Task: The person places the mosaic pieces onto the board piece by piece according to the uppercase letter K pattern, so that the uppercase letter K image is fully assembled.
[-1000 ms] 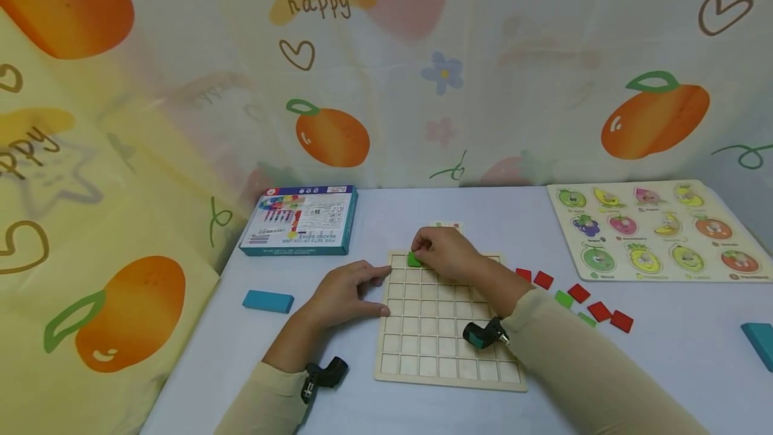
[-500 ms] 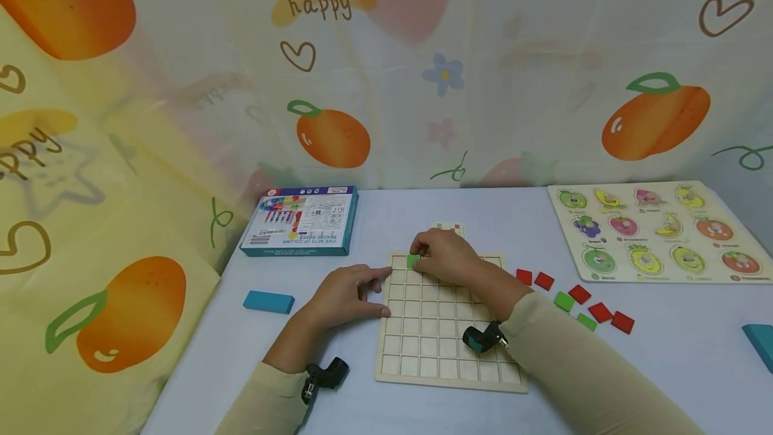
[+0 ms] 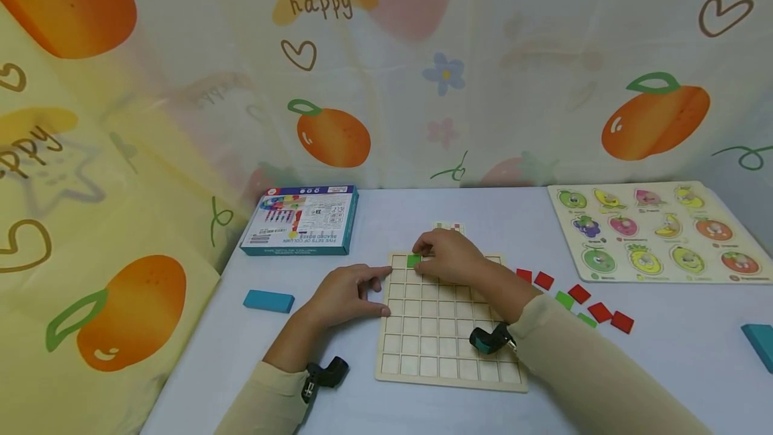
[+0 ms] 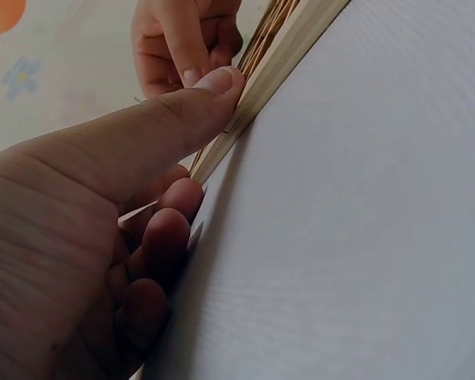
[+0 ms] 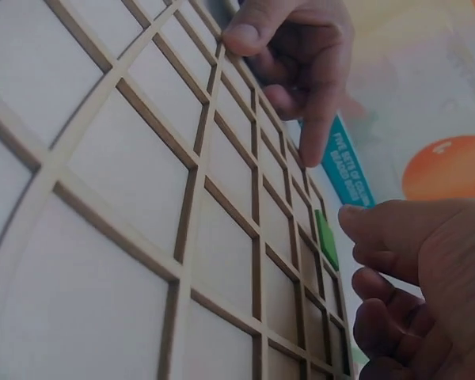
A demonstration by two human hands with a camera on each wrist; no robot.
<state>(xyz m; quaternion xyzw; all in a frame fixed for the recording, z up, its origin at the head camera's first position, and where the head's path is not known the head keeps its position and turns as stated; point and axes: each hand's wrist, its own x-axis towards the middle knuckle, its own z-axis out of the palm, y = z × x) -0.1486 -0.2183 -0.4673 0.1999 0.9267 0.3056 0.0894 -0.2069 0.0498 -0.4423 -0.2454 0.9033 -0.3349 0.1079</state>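
Note:
A pale wooden grid board (image 3: pixel 427 346) lies on the table. In its top row, second cell from the left, sits a green square tile (image 3: pixel 413 260), also seen in the right wrist view (image 5: pixel 326 239). My right hand (image 3: pixel 448 257) hovers just right of the tile, fingers loosely bent; in the right wrist view its thumb is apart from the tile. My left hand (image 3: pixel 345 294) touches the board's left edge with thumb and index finger, spread apart. In the left wrist view its other fingers (image 4: pixel 165 237) are bent beside that edge.
Several red tiles (image 3: pixel 600 311) and two green tiles (image 3: pixel 564 299) lie right of the board. A small card (image 3: pixel 449 226) is partly hidden behind my right hand. Around stand a teal box (image 3: pixel 302 223), a blue block (image 3: pixel 268 301), another blue block (image 3: pixel 759 342) and a fruit board (image 3: pixel 658 233).
My right fingers have let go of the green tile, which now lies in its cell, and the right hand has shifted slightly right. The left hand has stayed at the board's edge.

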